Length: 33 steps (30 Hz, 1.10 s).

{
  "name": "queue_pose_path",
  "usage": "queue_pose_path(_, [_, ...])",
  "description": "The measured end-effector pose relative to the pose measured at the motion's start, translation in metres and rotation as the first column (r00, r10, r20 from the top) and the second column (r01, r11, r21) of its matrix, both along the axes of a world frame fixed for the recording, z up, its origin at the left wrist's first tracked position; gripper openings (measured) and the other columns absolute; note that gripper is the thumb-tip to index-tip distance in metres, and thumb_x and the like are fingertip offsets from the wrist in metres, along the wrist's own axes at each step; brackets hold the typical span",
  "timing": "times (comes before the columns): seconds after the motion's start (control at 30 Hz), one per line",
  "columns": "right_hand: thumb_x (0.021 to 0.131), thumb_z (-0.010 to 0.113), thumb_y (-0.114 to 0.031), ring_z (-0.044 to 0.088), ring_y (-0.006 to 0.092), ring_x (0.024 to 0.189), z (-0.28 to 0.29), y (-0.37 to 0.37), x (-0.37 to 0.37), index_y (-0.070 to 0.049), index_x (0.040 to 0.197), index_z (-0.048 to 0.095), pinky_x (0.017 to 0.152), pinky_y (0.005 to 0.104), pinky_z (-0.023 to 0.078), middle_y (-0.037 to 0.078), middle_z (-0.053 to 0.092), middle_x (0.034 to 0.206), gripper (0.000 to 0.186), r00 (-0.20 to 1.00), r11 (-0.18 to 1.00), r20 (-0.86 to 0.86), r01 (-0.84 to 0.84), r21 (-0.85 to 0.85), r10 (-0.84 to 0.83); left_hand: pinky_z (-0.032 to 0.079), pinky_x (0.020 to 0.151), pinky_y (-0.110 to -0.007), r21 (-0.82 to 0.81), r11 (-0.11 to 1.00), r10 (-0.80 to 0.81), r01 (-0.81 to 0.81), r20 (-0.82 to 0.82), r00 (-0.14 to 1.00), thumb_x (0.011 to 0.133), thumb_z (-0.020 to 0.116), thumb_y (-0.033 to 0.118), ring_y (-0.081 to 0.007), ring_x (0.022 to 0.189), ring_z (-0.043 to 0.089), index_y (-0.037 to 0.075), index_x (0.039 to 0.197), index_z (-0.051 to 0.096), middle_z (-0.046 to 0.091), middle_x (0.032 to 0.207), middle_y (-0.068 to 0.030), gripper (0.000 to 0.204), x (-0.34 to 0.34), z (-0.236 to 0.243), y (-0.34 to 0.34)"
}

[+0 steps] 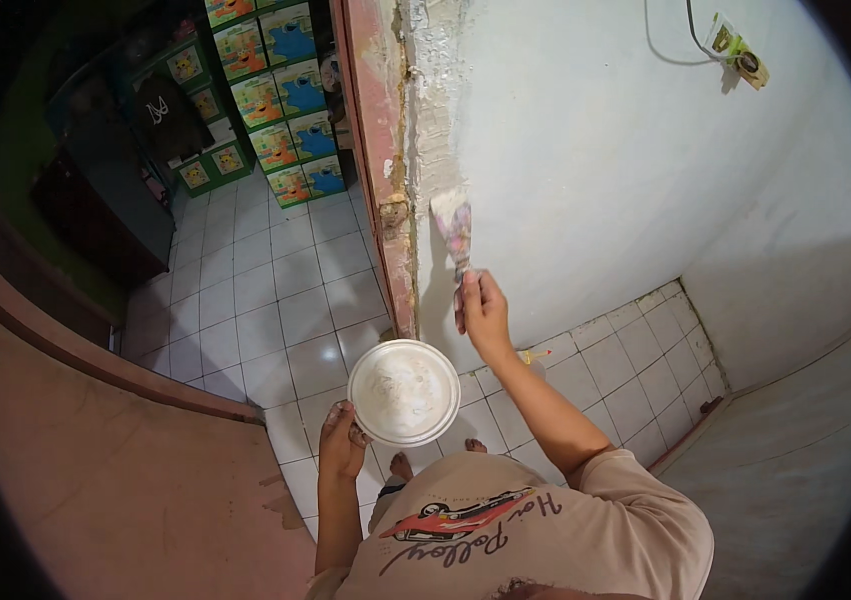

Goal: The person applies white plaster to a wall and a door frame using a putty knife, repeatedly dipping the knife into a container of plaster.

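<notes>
A flat metal putty knife point(453, 228), its blade smeared with pale filler and streaks of colour, lies pressed against the white plastered wall point(586, 150), just beside the rough, crumbling strip of plaster next to the worn red door frame point(378, 150). The right hand point(484, 310) is wrapped closed around the knife's handle, directly below the blade, with the arm stretched up and forward from the person's body.

Lower and to the left of that hand, the left hand point(342, 440) grips the near rim of a round white shallow bowl point(405, 392), fingers curled over the edge. The bowl is held level and its inside is coated with whitish paste. The fingers of the left hand are dusted with the same pale stuff.

Beneath both hands lies a floor of white square tiles point(276, 310), and the person's bare toes show just below the bowl. A small yellow and red object point(534, 355) lies on the tiles just right of the right forearm; what it is cannot be told. Far beyond the left hand, through the doorway, stand stacked green and blue printed cartons point(281, 100) beside a dark cabinet point(106, 190). Above and right of the right hand, a cable with a fitting point(736, 50) hangs on the wall.
</notes>
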State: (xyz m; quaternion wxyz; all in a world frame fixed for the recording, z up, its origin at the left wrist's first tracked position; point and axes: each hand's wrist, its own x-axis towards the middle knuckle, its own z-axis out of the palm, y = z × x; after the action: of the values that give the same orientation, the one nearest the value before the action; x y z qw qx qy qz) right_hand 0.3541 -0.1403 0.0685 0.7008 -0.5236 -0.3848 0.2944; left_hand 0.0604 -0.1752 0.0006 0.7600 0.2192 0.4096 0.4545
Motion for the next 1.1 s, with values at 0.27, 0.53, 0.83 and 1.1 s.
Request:
queue_pose_path(0.27, [0.108, 0.048, -0.032, 0.047, 0.0073, 0.044, -0.018, -0.017, 0.0, -0.005, 0.089, 0.052, 0.04, 0.0245, 0.036, 0.001, 0.053, 0.064, 0.033, 0.999, 0.997, -0.039, -0.022, -0.076, 0.019, 0.046, 0.053, -0.026, -0.005, 0.999, 0.042, -0.042, -0.015, 0.999, 0.105, 0.054, 0.016, -0.0101, 0.063, 0.06, 0.01, 0.106, 0.057, 0.069, 0.093, -0.006, 0.006, 0.001, 0.007, 0.002])
queue_pose_path(0.53, [0.105, 0.056, -0.027, 0.05, 0.0077, 0.051, -0.011, -0.069, 0.007, -0.003, 0.092, 0.054, 0.048, 0.027, 0.041, 0.001, 0.056, 0.064, 0.028, 0.986, 0.97, 0.13, -0.069, -0.233, 0.101, 0.048, 0.061, -0.028, 0.106, 0.994, 0.041, -0.036, -0.046, 0.998, 0.106, 0.052, 0.021, -0.0101, 0.078, 0.061, 0.008, 0.111, 0.056, 0.067, 0.102, -0.0045, 0.015, -0.007, 0.01, 0.003])
queue_pose_path(0.83, [0.091, 0.071, -0.019, 0.058, 0.0272, 0.057, 0.081, -0.153, 0.034, -0.003, 0.102, 0.06, 0.055, 0.0354, 0.046, 0.014, 0.064, 0.073, 0.023, 0.617, 0.844, 0.619, -0.15, -0.514, 0.486, 0.055, 0.075, -0.03, 0.163, 0.985, 0.066, -0.049, -0.1, 0.993, 0.106, 0.054, 0.024, -0.0125, 0.089, 0.066, 0.005, 0.118, 0.057, 0.068, 0.104, -0.0048, 0.022, 0.013, 0.032, -0.008])
queue_pose_path(1.1, [0.089, 0.073, -0.022, 0.062, 0.0366, 0.062, 0.08, -0.147, 0.031, -0.003, 0.102, 0.061, 0.058, 0.0425, 0.047, 0.017, 0.064, 0.071, 0.026, 0.485, 0.8, 0.665, -0.13, -0.586, 0.567, 0.06, 0.083, -0.038, 0.173, 0.984, 0.06, -0.043, -0.092, 0.994, 0.104, 0.057, 0.028, -0.0177, 0.095, 0.07, 0.004, 0.12, 0.055, 0.068, 0.109, -0.0086, 0.029, 0.02, 0.034, -0.005])
